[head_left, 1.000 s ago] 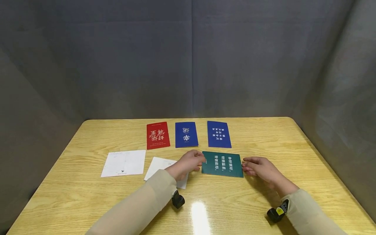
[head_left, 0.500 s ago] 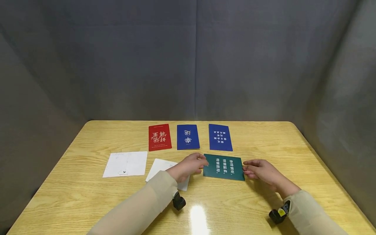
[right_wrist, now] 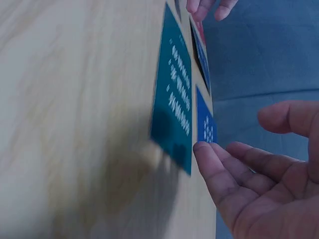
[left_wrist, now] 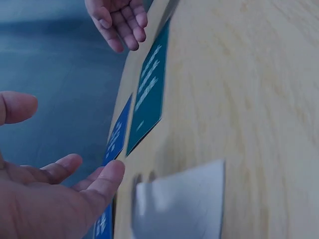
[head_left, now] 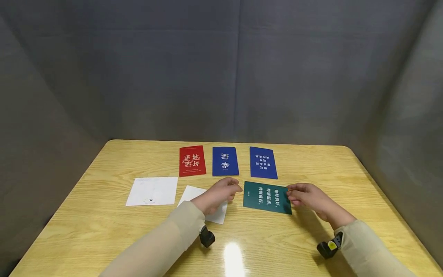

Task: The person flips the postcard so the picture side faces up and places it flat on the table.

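Observation:
A dark green card (head_left: 268, 198) with white lettering lies on the table, between my two hands. My left hand (head_left: 218, 194) hovers just off its left edge, over a white card (head_left: 217, 215) that it partly hides. In the left wrist view the fingers (left_wrist: 110, 180) of that hand are extended, thumb well apart, with nothing between them. My right hand (head_left: 306, 197) is at the green card's right edge, overlapping its corner in the head view. The right wrist view shows its thumb and fingers (right_wrist: 212, 167) spread apart and holding nothing.
Behind, in a row, lie a red card (head_left: 192, 163), a blue card (head_left: 225, 165) and a second blue card (head_left: 263, 163). Another white card (head_left: 152, 191) lies at the left. A grey curtain (head_left: 173, 77) encloses the wooden table (head_left: 277, 246) at the back and sides.
My left hand has drawn off the green card's left edge, where its fingertips overlapped it before. My right hand stays by the right edge. The head view has shifted slightly.

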{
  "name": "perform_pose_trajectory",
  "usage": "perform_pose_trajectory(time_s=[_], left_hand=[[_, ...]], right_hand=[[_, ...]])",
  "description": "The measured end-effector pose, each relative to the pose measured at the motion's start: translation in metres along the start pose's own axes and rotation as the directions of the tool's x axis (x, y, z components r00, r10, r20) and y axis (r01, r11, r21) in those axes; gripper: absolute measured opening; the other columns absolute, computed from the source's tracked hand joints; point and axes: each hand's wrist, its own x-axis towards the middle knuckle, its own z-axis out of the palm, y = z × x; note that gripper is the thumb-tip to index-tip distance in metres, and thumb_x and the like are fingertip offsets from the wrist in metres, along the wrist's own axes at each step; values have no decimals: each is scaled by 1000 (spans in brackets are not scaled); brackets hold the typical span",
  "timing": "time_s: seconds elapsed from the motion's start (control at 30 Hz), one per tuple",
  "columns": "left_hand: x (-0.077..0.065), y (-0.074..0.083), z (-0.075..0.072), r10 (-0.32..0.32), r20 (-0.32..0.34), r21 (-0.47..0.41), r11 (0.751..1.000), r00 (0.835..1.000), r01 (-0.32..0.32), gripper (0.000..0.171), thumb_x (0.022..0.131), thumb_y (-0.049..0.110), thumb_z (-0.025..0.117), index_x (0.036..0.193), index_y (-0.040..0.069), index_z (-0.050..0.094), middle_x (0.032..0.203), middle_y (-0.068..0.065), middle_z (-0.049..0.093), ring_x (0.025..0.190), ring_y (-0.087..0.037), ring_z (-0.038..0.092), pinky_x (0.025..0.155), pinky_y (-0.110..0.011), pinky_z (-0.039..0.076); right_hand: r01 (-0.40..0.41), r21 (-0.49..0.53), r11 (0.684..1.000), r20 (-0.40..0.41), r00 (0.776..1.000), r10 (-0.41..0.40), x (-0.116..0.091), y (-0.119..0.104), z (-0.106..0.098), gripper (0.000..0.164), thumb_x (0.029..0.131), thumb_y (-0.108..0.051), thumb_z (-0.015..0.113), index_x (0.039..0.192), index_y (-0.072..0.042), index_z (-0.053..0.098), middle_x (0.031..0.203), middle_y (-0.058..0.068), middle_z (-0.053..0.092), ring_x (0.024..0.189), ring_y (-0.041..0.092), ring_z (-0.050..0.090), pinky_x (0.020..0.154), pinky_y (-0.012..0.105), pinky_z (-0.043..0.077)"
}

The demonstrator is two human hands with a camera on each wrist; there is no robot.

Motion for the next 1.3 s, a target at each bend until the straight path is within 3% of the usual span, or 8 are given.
perform_pose_trajectory(time_s=[0.23,0.4,0.57,0.73,1.03,1.3], left_hand=[[-10,0,-28,25,-78,-39,999,997,-28,74,96,27,66,158,8,31,159,-20,34,135,-46,45,115,-57,33],[-17,0,-46,37,-104,-20,999,994,-40,93,94,35,69,165,22,11,167,-19,15,144,-48,32,117,-65,25],[-26,-1,-62,25,-116,-1,1000,993,-25,95,95,39,68,166,26,6,171,-16,2,148,-52,25,116,-73,13],[-34,-5,-78,39,-128,-3,999,991,-40,90,97,38,64,165,25,6,170,-19,4,146,-57,23,115,-75,11],[-52,-8,-109,27,-133,-90,995,991,-39,81,100,45,58,162,23,10,165,-21,14,144,-55,22,111,-78,7],[-71,-13,-132,24,-122,-105,994,992,-37,76,102,44,56,161,21,12,164,-20,13,146,-53,18,117,-68,12]], right_hand=[[43,4,999,36,998,-44,11,-15,17,48,107,-10,48,143,22,40,138,38,53,120,39,62,93,36,56],[44,21,999,78,996,-45,19,-26,33,49,108,-11,48,144,20,41,138,35,55,120,39,61,96,39,55],[58,39,998,114,992,-62,28,-35,51,49,108,-12,48,147,18,40,139,33,55,121,39,60,98,41,54],[67,68,995,141,987,-76,36,-43,66,48,109,-12,48,147,16,41,140,32,55,124,39,59,101,44,52],[75,136,988,152,984,-95,48,-60,90,46,108,-12,51,145,16,44,142,32,53,128,40,57,103,40,52],[101,201,974,212,967,-144,55,-74,114,47,108,-11,50,145,17,42,143,33,51,130,41,56,110,48,45]])
